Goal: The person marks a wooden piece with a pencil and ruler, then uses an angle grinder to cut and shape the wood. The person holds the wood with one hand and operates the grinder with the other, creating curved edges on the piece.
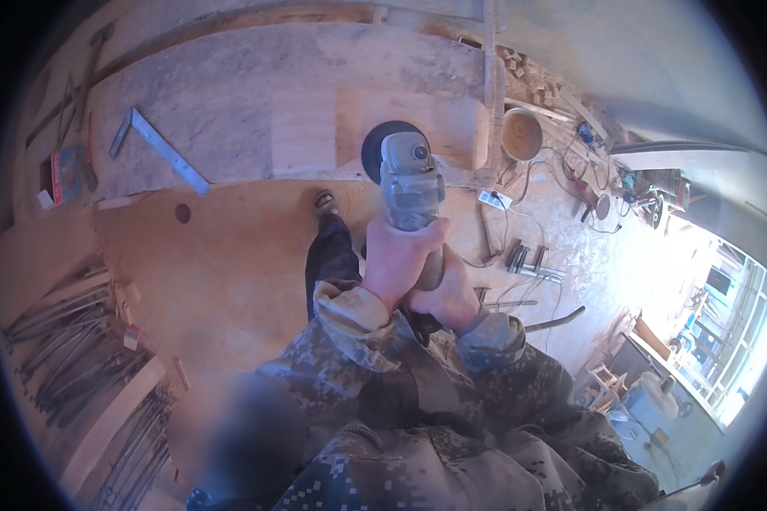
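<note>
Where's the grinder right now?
Head view, upper middle: the grinder is gripped in the left hand and right hand, its black disc overlapping the near edge of the pale board on the workbench.

Left hand (pixel 396 257) curls ahead of curled right hand (pixel 452 296).

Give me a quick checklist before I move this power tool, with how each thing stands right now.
1. Left hand wrapped around the power tool: ok.
2. Right hand gripping its rear: ok.
3. Metal square apart from the black disc: ok, it lies well to the left.
4. Disc touching the pale board: cannot tell from above.
5. Switch position: cannot tell.
6. Closed footwear: not ok, the visible foot appears to wear an open sandal.
</note>
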The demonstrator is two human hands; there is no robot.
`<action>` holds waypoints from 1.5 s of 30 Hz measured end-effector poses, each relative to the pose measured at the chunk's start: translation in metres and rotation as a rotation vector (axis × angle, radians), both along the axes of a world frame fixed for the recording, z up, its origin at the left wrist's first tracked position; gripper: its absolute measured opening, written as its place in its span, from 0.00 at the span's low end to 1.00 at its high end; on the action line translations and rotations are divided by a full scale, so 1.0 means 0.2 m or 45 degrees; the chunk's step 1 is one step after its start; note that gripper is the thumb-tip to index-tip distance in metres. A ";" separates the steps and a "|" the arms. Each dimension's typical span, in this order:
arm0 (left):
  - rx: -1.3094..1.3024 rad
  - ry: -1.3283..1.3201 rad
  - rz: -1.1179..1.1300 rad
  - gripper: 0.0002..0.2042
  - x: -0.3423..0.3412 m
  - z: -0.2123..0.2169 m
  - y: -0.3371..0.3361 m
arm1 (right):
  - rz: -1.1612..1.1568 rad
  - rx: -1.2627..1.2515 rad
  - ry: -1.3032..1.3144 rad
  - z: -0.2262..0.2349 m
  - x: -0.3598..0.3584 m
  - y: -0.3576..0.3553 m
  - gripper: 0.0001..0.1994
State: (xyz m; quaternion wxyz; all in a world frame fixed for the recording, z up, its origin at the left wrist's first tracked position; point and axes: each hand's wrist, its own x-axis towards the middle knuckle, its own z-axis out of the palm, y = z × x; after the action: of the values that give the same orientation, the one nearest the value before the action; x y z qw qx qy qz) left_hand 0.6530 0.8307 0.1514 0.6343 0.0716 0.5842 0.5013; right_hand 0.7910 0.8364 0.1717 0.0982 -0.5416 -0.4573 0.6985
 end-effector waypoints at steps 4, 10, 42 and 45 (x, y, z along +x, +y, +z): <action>0.034 -0.217 0.021 0.09 0.07 -0.03 0.00 | 0.004 -0.012 -0.096 0.03 0.04 0.00 0.45; 0.027 -0.124 0.031 0.09 0.08 0.00 0.00 | 0.044 0.048 -0.055 0.01 0.08 -0.02 0.42; -0.022 0.148 0.057 0.12 -0.01 0.06 0.03 | 0.110 -0.013 0.078 0.02 -0.02 0.05 0.45; -0.019 0.170 0.080 0.12 -0.04 0.08 0.03 | 0.168 -0.006 0.045 0.02 -0.04 0.07 0.46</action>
State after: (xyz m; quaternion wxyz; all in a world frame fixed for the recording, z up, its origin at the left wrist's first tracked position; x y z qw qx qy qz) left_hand 0.6442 0.8376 0.1684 0.5783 0.0819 0.6310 0.5105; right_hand 0.7822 0.8509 0.1762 0.0587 -0.4980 -0.4885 0.7141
